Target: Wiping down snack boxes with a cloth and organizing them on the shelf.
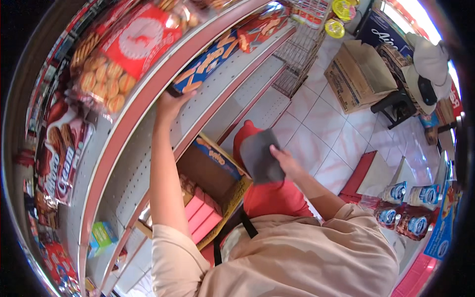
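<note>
My left hand (pixel 171 105) reaches into the second shelf level and grips the near end of a blue snack pack (pixel 207 63). Its thumb lies along the pack's lower edge; the other fingers are mostly hidden. In my right hand (pixel 285 160) is a dark grey, flat rectangular piece (pixel 261 156), held over my knee in red trousers. Below my left arm an open carton (pixel 237 198) holds pink boxes (pixel 202 215). A small blue box (pixel 217 157) stands against its inner wall.
Metal shelves with a red-edged rail (pixel 128 107) rise on the left, bearing bagged round biscuits (pixel 107 83) and a chocolate wafer pack (pixel 61 156). A wire rack (pixel 297 55) stands at their far end. Right, an open cardboard box (pixel 356 80) and a black stool (pixel 395 107) rest on white tiles.
</note>
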The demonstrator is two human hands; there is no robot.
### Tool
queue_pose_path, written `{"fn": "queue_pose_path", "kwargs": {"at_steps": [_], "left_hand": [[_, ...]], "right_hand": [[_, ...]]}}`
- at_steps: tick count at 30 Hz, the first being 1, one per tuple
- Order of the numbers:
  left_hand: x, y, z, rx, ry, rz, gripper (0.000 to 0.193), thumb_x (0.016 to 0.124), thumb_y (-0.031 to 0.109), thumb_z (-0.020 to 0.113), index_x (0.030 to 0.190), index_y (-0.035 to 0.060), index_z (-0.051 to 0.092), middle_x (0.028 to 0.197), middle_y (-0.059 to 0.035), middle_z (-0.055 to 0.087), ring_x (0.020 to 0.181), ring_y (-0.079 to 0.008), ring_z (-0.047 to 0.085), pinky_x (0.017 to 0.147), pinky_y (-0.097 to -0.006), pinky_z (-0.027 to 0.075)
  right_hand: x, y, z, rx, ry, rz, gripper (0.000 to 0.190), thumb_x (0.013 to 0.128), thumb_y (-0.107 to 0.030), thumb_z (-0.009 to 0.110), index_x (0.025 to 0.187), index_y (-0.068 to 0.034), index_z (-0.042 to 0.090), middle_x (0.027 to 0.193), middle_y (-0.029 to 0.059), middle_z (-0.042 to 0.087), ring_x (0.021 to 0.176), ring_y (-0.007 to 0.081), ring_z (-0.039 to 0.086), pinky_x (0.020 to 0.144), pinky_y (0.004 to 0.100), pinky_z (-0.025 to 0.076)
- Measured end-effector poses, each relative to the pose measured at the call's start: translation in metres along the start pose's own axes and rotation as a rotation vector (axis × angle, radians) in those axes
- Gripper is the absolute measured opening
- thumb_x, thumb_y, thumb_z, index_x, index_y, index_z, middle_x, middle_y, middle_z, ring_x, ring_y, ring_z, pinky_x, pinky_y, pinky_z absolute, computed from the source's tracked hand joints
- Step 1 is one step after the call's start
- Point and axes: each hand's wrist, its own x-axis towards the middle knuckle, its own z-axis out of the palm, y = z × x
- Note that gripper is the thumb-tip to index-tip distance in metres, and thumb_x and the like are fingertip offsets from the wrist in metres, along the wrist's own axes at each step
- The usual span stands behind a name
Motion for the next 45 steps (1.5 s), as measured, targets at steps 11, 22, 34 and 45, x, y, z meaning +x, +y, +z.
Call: {"fn": "queue_pose_path", "kwargs": {"at_steps": [11,22,34,45], "left_hand": [[-0.002,0.001,0.002,0.007,-0.003,-0.106,0.061,0.066,0.021,0.078,0.115,-0.0012,0.049,0.108,-0.0085,0.057,0.098,-0.0171,0.054,0.088,-0.0279,0.040],[-0.002,0.001,0.015,-0.205,0.027,-0.307,0.085,0.064,0.011,0.079,0.130,-0.0018,0.027,0.124,-0.0142,0.043,0.111,-0.0221,0.047,0.095,-0.0312,0.038],[-0.005,0.022,0.009,0.079,0.012,-0.374,0.078,0.061,0.006,0.070,0.128,-0.0006,0.030,0.122,-0.0132,0.046,0.110,-0.0241,0.047,0.097,-0.0316,0.036],[-0.004,0.011,0.012,-0.132,0.080,-0.241,0.083,0.057,0.009,0.076,0.127,0.0002,0.032,0.120,-0.0128,0.048,0.107,-0.0237,0.049,0.095,-0.0325,0.039]], "right_hand": [[0.121,-0.315,-0.054,-1.186,0.933,-1.434,0.037,0.081,-0.005,0.047,0.117,-0.012,0.051,0.103,0.0226,0.058,0.093,0.0394,0.056,0.078,0.0456,0.046],[0.283,-0.447,-0.078,-1.432,0.757,-1.299,0.033,0.084,-0.019,0.044,0.108,0.001,0.053,0.108,0.0249,0.056,0.104,0.0380,0.053,0.088,0.0459,0.042],[0.309,-0.433,-0.050,-1.030,0.081,-1.612,0.032,0.080,-0.029,0.061,0.103,-0.007,0.060,0.099,0.0108,0.059,0.091,0.0229,0.055,0.083,0.0373,0.043],[0.310,-0.422,-0.051,-1.120,0.089,-1.610,0.029,0.080,-0.028,0.062,0.100,-0.007,0.060,0.096,0.0101,0.059,0.089,0.0219,0.055,0.082,0.0366,0.043]]}}
